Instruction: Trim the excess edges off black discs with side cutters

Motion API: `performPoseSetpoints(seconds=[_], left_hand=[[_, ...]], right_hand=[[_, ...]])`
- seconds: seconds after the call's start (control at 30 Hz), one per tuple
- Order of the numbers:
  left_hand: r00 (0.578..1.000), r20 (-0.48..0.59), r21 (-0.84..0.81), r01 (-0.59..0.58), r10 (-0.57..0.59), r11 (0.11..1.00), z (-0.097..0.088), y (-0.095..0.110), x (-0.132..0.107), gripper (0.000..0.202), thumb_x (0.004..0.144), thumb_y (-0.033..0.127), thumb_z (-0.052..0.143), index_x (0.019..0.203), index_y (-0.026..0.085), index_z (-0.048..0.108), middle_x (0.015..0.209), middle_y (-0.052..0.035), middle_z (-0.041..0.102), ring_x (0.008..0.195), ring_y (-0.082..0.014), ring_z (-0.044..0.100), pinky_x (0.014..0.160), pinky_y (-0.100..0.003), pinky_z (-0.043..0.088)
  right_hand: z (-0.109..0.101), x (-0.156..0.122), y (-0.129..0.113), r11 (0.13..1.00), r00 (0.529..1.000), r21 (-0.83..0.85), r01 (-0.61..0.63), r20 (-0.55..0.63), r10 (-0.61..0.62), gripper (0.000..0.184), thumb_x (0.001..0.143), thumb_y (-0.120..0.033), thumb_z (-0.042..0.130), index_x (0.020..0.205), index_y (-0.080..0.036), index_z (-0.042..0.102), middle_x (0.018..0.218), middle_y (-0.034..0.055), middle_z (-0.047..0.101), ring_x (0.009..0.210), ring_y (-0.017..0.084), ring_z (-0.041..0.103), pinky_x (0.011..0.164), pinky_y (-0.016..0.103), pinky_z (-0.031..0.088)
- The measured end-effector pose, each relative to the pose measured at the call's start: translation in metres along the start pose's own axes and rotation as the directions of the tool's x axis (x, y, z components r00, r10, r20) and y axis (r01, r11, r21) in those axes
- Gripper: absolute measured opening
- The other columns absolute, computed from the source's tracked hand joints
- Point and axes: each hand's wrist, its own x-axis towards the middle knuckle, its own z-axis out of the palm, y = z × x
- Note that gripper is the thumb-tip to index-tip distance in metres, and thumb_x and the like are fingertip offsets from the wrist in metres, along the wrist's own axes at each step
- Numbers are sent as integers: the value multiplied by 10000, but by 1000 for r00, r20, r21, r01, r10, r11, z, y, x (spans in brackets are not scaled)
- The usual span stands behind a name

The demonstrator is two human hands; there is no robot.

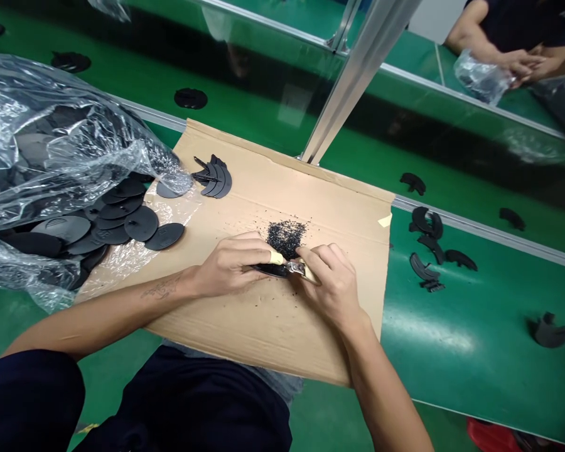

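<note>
My left hand [228,263] is closed on a flat black plastic disc [272,270], mostly hidden by the fingers. A pale yellow cover wraps the tip of its thumb. My right hand [332,279] is wrapped round small metal cutting pliers [295,268], whose jaws meet the disc's edge; something pale yellow shows at the grip. Just beyond both hands lies a heap of tiny black plastic bits [286,237] on a cardboard sheet [268,333]. Loose black discs [141,223] spill from a clear plastic bag [75,138] at the left.
Curved black pieces [219,179] lie stacked on the cardboard's far left. More curved parts [424,267] rest on the green table [442,370] at right. A metal post [353,81] rises behind the cardboard. Across the partition, another person's hands [522,63] hold clear plastic.
</note>
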Motion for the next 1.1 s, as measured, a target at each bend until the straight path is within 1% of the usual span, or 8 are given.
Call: performPoseSetpoints(seconds=[0.13, 0.3, 0.5, 0.6, 0.67, 0.73, 0.83, 1.1], left_hand=[[1000, 4, -12, -10, 10, 1000, 0, 2, 0, 112, 962, 225, 659, 1012, 159, 736, 882, -76, 768, 754, -133, 658, 704, -278, 529], [1000, -3, -26, 2, -2, 1000, 1, 0, 1, 116, 954, 241, 674, 1022, 170, 734, 868, -72, 765, 771, -144, 677, 702, -286, 549], [998, -58, -100, 29, -35, 995, 4, -3, 0, 125, 944, 209, 680, 1049, 159, 727, 974, -100, 762, 912, -163, 712, 797, -306, 600], [995, -86, -56, 35, -40, 998, 3, -5, -1, 121, 935, 207, 691, 1044, 175, 732, 1034, -100, 750, 989, -178, 699, 869, -350, 594], [992, -114, -38, 46, -50, 998, 3, -6, -1, 121, 927, 219, 704, 1039, 190, 740, 1031, -90, 731, 970, -171, 690, 835, -333, 591], [988, -140, -61, 52, -60, 997, 4, -6, -1, 123, 927, 223, 704, 1039, 192, 745, 1004, -81, 709, 926, -153, 684, 778, -288, 585], [988, -144, -101, 41, -55, 994, 5, -6, -1, 122, 939, 206, 685, 1043, 181, 745, 979, -75, 697, 898, -135, 685, 769, -256, 582], [991, -129, -16, 31, -33, 999, 0, -7, 1, 115, 932, 175, 671, 1041, 155, 701, 978, -82, 721, 927, -154, 692, 803, -288, 599]], right_hand=[[3, -1, -3, 1000, 1000, 10, -22, -11, 22, 168, 966, -207, 597, 1112, -232, 676, 767, 44, 623, 693, 191, 488, 616, 338, 359], [9, -3, -6, 981, 996, 170, -89, -17, 93, 147, 955, -164, 560, 891, -221, 680, 679, 9, 600, 613, 150, 516, 591, 301, 390], [5, 1, 3, 945, 967, 248, -215, -81, 241, 192, 909, -97, 524, 975, -224, 651, 814, 41, 656, 736, 188, 593, 666, 318, 464], [3, 4, 3, 929, 971, 292, -229, -5, 241, 155, 894, -147, 605, 1023, -225, 641, 863, 47, 667, 797, 206, 616, 705, 329, 483], [3, 6, 0, 904, 972, 359, -232, 53, 229, 192, 873, -173, 649, 1055, -233, 635, 894, 46, 677, 822, 211, 627, 712, 328, 490], [3, 6, -4, 880, 973, 417, -228, 74, 217, 200, 864, -169, 656, 1050, -238, 629, 902, 41, 676, 822, 205, 626, 710, 321, 489], [3, 6, -9, 879, 981, 439, -185, 26, 194, 159, 887, -118, 583, 986, -235, 624, 838, 30, 644, 768, 187, 598, 695, 315, 473], [2, 3, -10, 957, 991, 289, -14, -122, 51, 171, 917, -90, 542, 1002, -217, 617, 777, 35, 614, 702, 175, 536, 649, 321, 416]])
